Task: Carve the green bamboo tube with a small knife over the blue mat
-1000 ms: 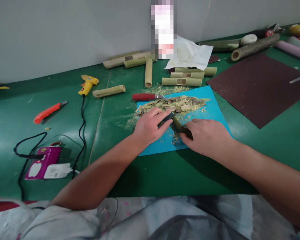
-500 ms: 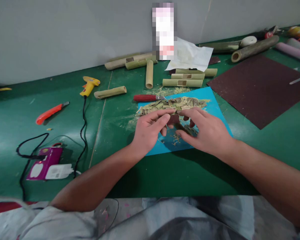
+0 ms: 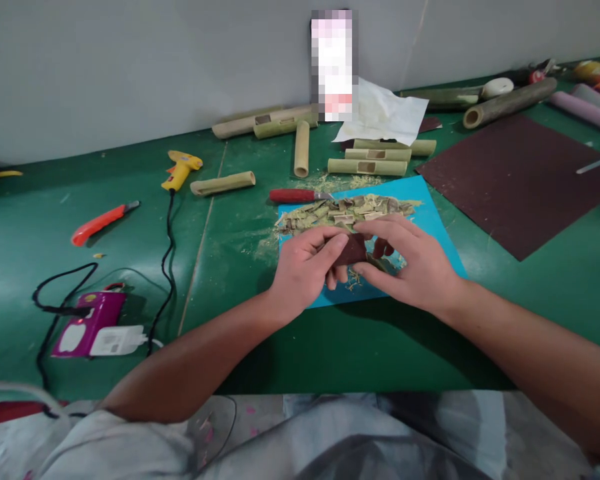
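Note:
Over the blue sheet (image 3: 430,227), my left hand (image 3: 303,270) is closed on a small dark-brown piece of sandpaper (image 3: 351,251), thumb on top. My right hand (image 3: 417,263) curls at the other side, its thumb and fingers round a greenish bamboo piece (image 3: 377,261) that shows only in part under the sandpaper. Most of that bamboo is hidden by the hands. Just beyond my fingers lies a heap of bamboo chips and shavings (image 3: 325,215). A red-handled knife (image 3: 293,195) rests at the heap's far left.
Cut bamboo tubes (image 3: 367,167) lie behind the sheet, several with notches. A large brown sandpaper sheet (image 3: 520,187) is at right. On the left are a yellow glue gun (image 3: 180,170), an orange cutter (image 3: 100,225) and a purple power strip (image 3: 87,327) with cords. A phone (image 3: 334,67) leans on the wall.
The sandpaper has turned and shows more of its face between my hands. Both hands have shifted slightly, the left a little to the right. The view has moved a little.

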Demonstrator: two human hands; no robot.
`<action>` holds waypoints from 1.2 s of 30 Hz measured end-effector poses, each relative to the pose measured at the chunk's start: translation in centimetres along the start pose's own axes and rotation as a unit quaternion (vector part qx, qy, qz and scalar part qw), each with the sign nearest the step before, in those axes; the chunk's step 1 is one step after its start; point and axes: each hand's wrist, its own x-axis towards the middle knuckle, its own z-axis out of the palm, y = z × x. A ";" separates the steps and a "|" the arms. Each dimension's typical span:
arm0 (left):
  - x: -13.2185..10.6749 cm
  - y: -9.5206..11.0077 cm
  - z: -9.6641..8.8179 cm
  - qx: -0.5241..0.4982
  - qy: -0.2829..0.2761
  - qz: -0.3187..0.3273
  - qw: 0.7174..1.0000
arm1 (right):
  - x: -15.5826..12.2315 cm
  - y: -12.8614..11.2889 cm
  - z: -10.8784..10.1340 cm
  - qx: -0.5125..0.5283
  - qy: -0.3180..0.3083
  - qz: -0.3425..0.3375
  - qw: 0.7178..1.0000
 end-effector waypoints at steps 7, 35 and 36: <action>-0.1 -0.2 -0.1 0.037 0.025 0.060 0.997 | 0.2 0.4 -0.4 -0.043 0.020 -0.014 0.999; 0.4 -0.1 0.0 -0.021 -0.005 -0.046 0.999 | 0.6 -0.2 0.2 0.317 -0.038 0.234 0.918; 0.4 0.0 0.0 -0.008 -0.007 -0.040 0.999 | 0.6 -0.2 0.3 0.313 -0.042 0.233 0.920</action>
